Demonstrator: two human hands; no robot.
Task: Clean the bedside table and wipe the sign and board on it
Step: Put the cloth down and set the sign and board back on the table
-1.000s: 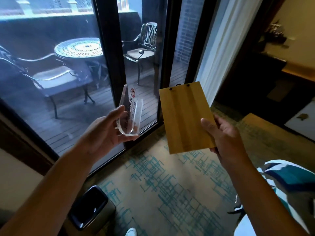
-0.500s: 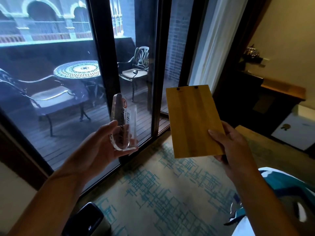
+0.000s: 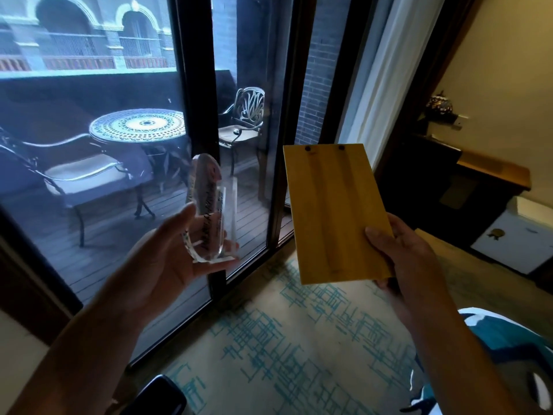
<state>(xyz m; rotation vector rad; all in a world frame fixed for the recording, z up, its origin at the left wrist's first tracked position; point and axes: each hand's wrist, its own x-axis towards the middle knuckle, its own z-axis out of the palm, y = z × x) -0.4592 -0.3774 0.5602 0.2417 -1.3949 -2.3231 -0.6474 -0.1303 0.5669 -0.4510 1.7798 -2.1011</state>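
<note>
A clear sign (image 3: pixel 209 211) is held upright in the left hand (image 3: pixel 167 259), its print seemingly blurred; the wooden board (image 3: pixel 332 211) is gripped at its lower corner by the right hand (image 3: pixel 401 259), above the carpet (image 3: pixel 299 339).

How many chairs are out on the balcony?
2: one chair left of the round table, another chair right of it, behind the door frame. More may be hidden.
</note>
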